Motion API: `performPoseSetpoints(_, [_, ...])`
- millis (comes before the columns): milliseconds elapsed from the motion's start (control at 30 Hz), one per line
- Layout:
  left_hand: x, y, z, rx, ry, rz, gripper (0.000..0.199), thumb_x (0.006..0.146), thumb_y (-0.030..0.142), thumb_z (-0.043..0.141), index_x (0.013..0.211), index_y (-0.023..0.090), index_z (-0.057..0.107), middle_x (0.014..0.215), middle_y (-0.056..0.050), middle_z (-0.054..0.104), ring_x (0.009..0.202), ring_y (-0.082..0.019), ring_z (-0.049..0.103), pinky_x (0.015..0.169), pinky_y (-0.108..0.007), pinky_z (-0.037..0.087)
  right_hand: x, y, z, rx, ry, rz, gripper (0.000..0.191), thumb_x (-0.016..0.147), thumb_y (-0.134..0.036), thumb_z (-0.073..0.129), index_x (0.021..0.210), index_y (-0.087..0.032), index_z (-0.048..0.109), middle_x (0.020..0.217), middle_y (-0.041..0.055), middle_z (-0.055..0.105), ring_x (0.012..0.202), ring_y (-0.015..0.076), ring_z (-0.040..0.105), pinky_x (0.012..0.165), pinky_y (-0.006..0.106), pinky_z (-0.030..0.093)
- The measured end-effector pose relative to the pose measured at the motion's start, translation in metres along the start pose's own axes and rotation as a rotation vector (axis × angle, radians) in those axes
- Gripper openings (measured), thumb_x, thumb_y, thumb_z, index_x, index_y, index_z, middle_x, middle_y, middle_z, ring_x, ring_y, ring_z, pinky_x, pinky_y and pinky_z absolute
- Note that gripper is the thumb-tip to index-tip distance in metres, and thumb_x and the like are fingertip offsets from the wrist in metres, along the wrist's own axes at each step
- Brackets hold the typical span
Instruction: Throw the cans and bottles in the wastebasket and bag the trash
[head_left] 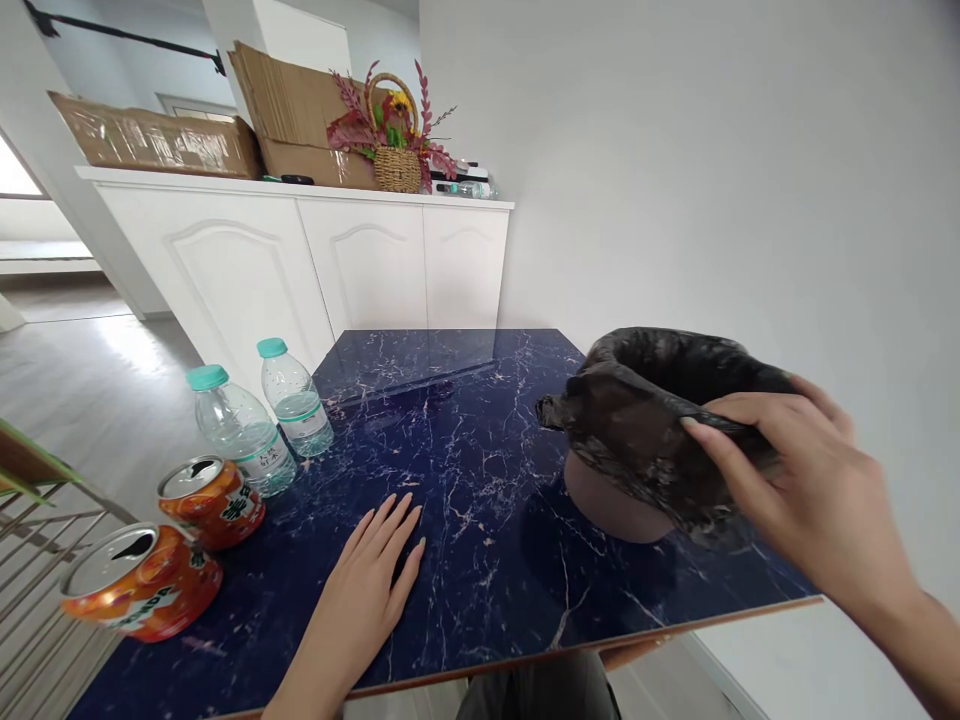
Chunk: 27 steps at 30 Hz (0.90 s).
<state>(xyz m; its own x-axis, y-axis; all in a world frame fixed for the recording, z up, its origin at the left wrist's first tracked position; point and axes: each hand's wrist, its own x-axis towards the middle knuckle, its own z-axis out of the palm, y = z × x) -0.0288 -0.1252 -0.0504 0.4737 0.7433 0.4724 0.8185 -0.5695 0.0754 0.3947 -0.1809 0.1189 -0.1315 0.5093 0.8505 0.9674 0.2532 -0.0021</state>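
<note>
My right hand [802, 470] grips the near right rim of a trash can [615, 497], pinching the black bag [637, 430] that lines it and folds down over its outside. The can stands on the right side of the dark blue marbled table [480, 560]. My left hand [371, 580] rests flat on the table with fingers stretched out, holding nothing. To its left are two opened orange soda cans, one nearer [154, 590] and one farther [214, 505]. Behind them stand two clear bottles with teal caps, a left one [244, 430] and a right one [296, 395], each part filled.
A white cabinet [367, 255] stands beyond the table, bearing cardboard boxes [300, 110], a wicker flower basket [397, 168] and a lying bottle [472, 189]. A metal rack [52, 540] is at the left. The wall [712, 180] rises close on the right.
</note>
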Motion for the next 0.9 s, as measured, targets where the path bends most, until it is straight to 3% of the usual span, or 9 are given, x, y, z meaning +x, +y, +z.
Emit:
performPoseSetpoints(200, [0.0,0.0,-0.002,0.026,-0.018,0.005,0.05,0.113,0.044,0.044,0.157,0.023,0.056,0.166,-0.006,0.052,0.154,-0.031,0.05,0.126,-0.056,0.047,0.023,-0.048,0.024,0.244,-0.047,-0.065,0.01,0.107,-0.033,0.063,0.1,-0.026,0.064,0.096,0.0017,0.076,0.093,0.0231,0.071,0.124,0.06,0.037])
performPoseSetpoints(400, [-0.001,0.0,-0.002,-0.004,-0.022,-0.016,0.051,0.112,0.044,0.046,0.158,0.025,0.056,0.167,-0.006,0.051,0.155,-0.031,0.048,0.127,-0.056,0.045,0.048,-0.095,0.044,0.437,-0.083,-0.151,0.009,0.107,-0.027,0.063,0.098,-0.026,0.062,0.098,0.0016,0.077,0.097,0.0216,0.072,0.126,0.061,0.033])
performPoseSetpoints(567, [-0.003,0.002,-0.004,-0.023,-0.03,-0.024,0.053,0.112,0.044,0.047,0.161,0.026,0.053,0.165,-0.006,0.054,0.155,-0.032,0.047,0.127,-0.056,0.045,0.055,-0.113,0.052,0.537,-0.099,-0.215,0.007,0.107,-0.025,0.063,0.1,-0.026,0.062,0.097,0.001,0.076,0.101,0.022,0.073,0.129,0.064,0.031])
performPoseSetpoints(633, [-0.004,0.002,-0.005,-0.019,-0.038,-0.021,0.053,0.112,0.044,0.047,0.162,0.026,0.051,0.166,-0.006,0.053,0.155,-0.033,0.047,0.127,-0.056,0.045,0.052,-0.113,0.053,0.526,-0.079,-0.214,0.004,0.106,-0.026,0.064,0.109,-0.028,0.064,0.108,0.0033,0.077,0.115,0.0261,0.073,0.129,0.068,0.03])
performPoseSetpoints(733, [-0.004,0.004,-0.008,0.006,-0.051,-0.013,0.054,0.112,0.044,0.046,0.162,0.024,0.051,0.167,-0.008,0.05,0.155,-0.033,0.047,0.125,-0.058,0.048,0.035,-0.109,0.057,0.481,-0.002,-0.124,0.038,0.103,-0.028,0.067,0.139,-0.03,0.057,0.146,0.0107,0.066,0.148,0.0356,0.054,0.127,0.073,0.031])
performPoseSetpoints(800, [-0.004,0.005,-0.01,0.02,-0.059,-0.006,0.054,0.112,0.044,0.046,0.162,0.022,0.05,0.167,-0.009,0.049,0.155,-0.034,0.047,0.123,-0.059,0.05,0.014,-0.104,0.063,0.491,0.088,-0.01,0.055,0.101,-0.03,0.068,0.152,-0.03,0.048,0.161,0.0138,0.053,0.157,0.0392,0.042,0.124,0.074,0.035])
performPoseSetpoints(900, [-0.003,0.006,-0.013,0.023,-0.066,0.001,0.055,0.112,0.042,0.048,0.163,0.023,0.049,0.168,-0.008,0.048,0.155,-0.034,0.046,0.123,-0.059,0.05,-0.026,-0.094,0.078,0.621,0.245,0.263,0.043,0.104,-0.033,0.06,0.146,-0.029,0.054,0.158,0.0155,0.053,0.153,0.0379,0.048,0.12,0.069,0.043])
